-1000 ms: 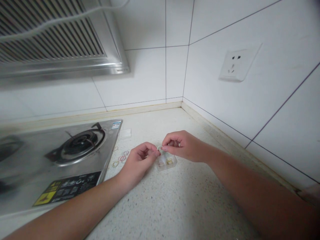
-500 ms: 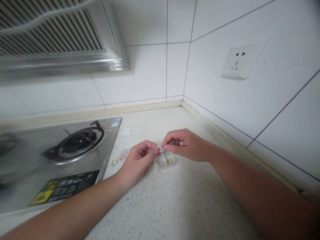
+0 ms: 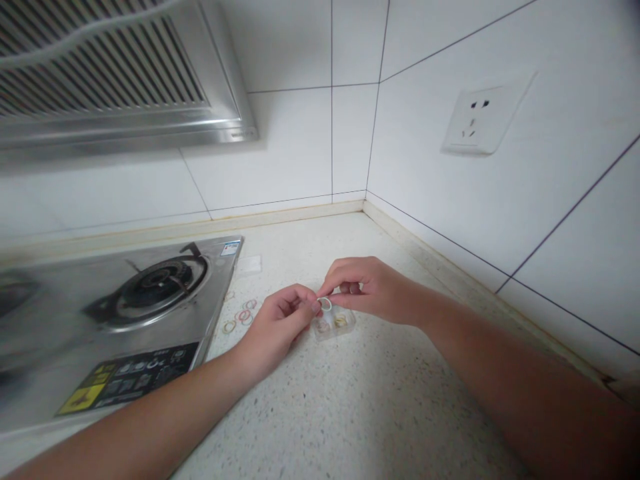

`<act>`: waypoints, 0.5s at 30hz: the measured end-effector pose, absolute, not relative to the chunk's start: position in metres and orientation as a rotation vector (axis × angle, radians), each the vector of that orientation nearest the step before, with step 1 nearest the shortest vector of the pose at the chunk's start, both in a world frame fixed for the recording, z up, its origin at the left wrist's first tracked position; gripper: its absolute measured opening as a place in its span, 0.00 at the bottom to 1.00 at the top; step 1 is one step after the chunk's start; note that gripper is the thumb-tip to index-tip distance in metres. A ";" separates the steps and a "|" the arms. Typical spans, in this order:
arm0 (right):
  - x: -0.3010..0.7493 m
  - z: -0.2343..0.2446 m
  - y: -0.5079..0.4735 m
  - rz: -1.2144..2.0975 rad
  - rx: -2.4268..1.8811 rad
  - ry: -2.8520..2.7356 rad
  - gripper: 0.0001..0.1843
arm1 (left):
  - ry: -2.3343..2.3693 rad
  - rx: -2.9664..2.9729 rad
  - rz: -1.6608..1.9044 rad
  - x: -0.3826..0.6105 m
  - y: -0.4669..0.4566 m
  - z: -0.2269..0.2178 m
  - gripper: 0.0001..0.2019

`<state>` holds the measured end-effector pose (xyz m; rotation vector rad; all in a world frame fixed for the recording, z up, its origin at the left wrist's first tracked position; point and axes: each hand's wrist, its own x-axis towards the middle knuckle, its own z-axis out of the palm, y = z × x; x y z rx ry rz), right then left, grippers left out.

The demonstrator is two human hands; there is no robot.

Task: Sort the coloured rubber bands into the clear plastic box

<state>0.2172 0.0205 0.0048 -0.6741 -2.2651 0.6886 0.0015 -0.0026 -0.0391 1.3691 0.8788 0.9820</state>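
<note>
Ring [image 3: 331, 304], one, white: held up between the two hands, above the box.

Left hand [image 3: 281, 317]: thumb and forefinger pinching the ring's left edge.

Right hand [image 3: 369, 288]: forefinger tip at the ring's upper left, near the left fingertips; thumb tip by its right edge. Whether these fingers grip it cannot be told.

Box [image 3: 334, 335], clear, divided: under the ring and partly hidden by the hands. Yellow bands [image 3: 341, 321] lie in the front right compartment, pinkish ones in the front left.

Loose bands [image 3: 244, 316], several, red, yellow-green and paler: on the surface [image 3: 320, 407], between the left hand and the stove.

Clear plate [image 3: 251, 265], flat: behind the loose bands, near the stove's corner.

Stove [image 3: 60, 340], steel, left: black burner [image 3: 163, 283], black and yellow label [image 3: 135, 377] at the front.

Hood [image 3: 220, 127], steel, slatted: upper left.

Socket [image 3: 475, 120], white: on the right-hand tiled wall [image 3: 425, 160].

Surface: pale, speckled.
</note>
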 end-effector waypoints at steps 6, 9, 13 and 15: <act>0.217 0.005 0.019 0.641 -0.615 -2.306 0.06 | 0.885 1.365 0.932 0.000 -0.002 -0.042 0.17; 0.216 0.006 0.017 0.664 -0.716 -2.282 0.04 | 0.880 1.377 0.906 0.000 -0.002 -0.042 0.18; 0.215 0.004 0.017 0.726 -0.827 -2.186 0.05 | 0.865 1.433 0.884 0.000 -0.003 -0.042 0.18; 0.216 0.002 0.018 0.744 -0.848 -2.153 0.08 | 0.851 1.459 0.894 0.000 -0.004 -0.042 0.17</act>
